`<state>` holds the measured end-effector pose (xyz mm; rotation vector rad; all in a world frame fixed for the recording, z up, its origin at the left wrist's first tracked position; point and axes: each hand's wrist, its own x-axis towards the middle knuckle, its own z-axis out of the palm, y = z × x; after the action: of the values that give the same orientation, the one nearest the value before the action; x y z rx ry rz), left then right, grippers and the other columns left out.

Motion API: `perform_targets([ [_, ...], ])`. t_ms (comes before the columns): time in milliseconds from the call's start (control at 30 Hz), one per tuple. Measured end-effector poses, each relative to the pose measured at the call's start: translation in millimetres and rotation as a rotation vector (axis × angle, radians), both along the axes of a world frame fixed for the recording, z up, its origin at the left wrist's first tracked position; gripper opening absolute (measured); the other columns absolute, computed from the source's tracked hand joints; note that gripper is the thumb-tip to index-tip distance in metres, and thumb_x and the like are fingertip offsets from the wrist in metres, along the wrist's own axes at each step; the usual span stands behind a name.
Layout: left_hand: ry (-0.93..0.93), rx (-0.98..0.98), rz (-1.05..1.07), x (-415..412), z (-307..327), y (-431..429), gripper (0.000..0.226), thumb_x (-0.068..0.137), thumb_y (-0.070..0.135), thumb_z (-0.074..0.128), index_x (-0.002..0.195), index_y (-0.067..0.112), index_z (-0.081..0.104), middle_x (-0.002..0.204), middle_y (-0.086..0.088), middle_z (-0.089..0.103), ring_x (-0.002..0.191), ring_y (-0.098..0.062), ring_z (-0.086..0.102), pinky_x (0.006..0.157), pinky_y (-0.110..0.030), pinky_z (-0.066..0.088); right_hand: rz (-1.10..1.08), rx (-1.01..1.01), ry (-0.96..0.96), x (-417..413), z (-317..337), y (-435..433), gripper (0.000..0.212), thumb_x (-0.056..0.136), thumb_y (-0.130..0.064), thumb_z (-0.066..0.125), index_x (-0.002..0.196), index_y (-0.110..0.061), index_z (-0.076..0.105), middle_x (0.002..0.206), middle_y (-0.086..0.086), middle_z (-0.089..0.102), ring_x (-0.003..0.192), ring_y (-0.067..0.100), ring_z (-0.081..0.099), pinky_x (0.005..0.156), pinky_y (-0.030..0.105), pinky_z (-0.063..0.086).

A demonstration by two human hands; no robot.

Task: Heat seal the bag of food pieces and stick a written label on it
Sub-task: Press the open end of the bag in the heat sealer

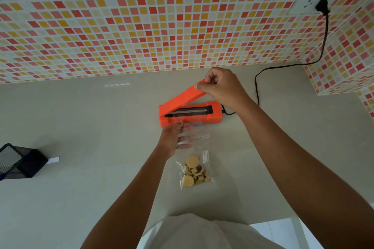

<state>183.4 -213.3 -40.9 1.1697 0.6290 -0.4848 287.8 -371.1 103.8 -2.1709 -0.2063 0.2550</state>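
Note:
An orange heat sealer [211, 116] lies on the grey counter near the tiled wall. Its lid [182, 98] is raised at the right end, and my right hand [219, 85] pinches the lid's tip. A clear plastic bag [195, 159] lies just in front of the sealer, with round tan and brown food pieces [194, 174] gathered at its near end. My left hand [173, 140] rests flat on the bag's upper left part, thumb by the sealer's front edge. The bag's open end reaches the sealer's front; the sealing strip shows dark under the lid.
A black power cord [321, 46] runs from the sealer's right end up to a wall socket [309, 3] at the top right. At the left edge stands a black mesh holder [17, 160] with a small white slip [54, 159] beside it. A tiled wall corner juts in at right.

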Motion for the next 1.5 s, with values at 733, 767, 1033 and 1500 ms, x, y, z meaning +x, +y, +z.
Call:
perform_targets([
  [733, 0.004, 0.002, 0.014, 1.0, -0.4, -2.8, 0.04, 0.099, 0.047, 0.047, 0.122, 0.018, 0.06, 0.114, -0.004, 0.073, 0.094, -0.028, 0.074, 0.073, -0.048, 0.06, -0.101, -0.024, 0.052, -1.1, -23.5, -14.6, 0.033, 0.081, -0.028, 0.076, 0.07, -0.014, 0.048, 0.061, -0.003, 0.047, 0.052, 0.01, 0.045, 0.055, 0.023, 0.041],
  [767, 0.004, 0.002, 0.013, 0.9, -0.4, -2.7, 0.04, 0.099, 0.048, 0.048, 0.122, 0.018, 0.06, 0.114, -0.004, 0.073, 0.094, -0.028, 0.074, 0.073, -0.048, 0.06, -0.105, -0.03, 0.052, -1.4, -25.4, -15.6, 0.033, 0.081, -0.029, 0.076, 0.07, -0.014, 0.048, 0.061, -0.002, 0.047, 0.053, 0.01, 0.045, 0.056, 0.023, 0.041],
  [1033, 0.006, 0.009, 0.008, 1.4, -2.6, -2.5, 0.035, 0.1, 0.044, 0.048, 0.12, 0.019, 0.061, 0.117, -0.006, 0.072, 0.094, -0.028, 0.074, 0.072, -0.048, 0.061, -0.148, -0.05, 0.057, -2.1, -38.1, -22.6, 0.036, 0.081, -0.03, 0.076, 0.067, -0.015, 0.046, 0.062, -0.001, 0.048, 0.059, 0.013, 0.048, 0.059, 0.023, 0.04],
  [1500, 0.011, 0.026, 0.009, 0.9, -0.7, -2.2, 0.033, 0.101, 0.042, 0.047, 0.116, 0.017, 0.063, 0.115, -0.006, 0.072, 0.091, -0.024, 0.075, 0.072, -0.048, 0.061, -0.229, -0.077, 0.147, -1.5, -71.0, -40.3, 0.04, 0.079, -0.039, 0.077, 0.067, -0.016, 0.046, 0.063, 0.002, 0.053, 0.062, 0.02, 0.056, 0.062, 0.032, 0.046],
])
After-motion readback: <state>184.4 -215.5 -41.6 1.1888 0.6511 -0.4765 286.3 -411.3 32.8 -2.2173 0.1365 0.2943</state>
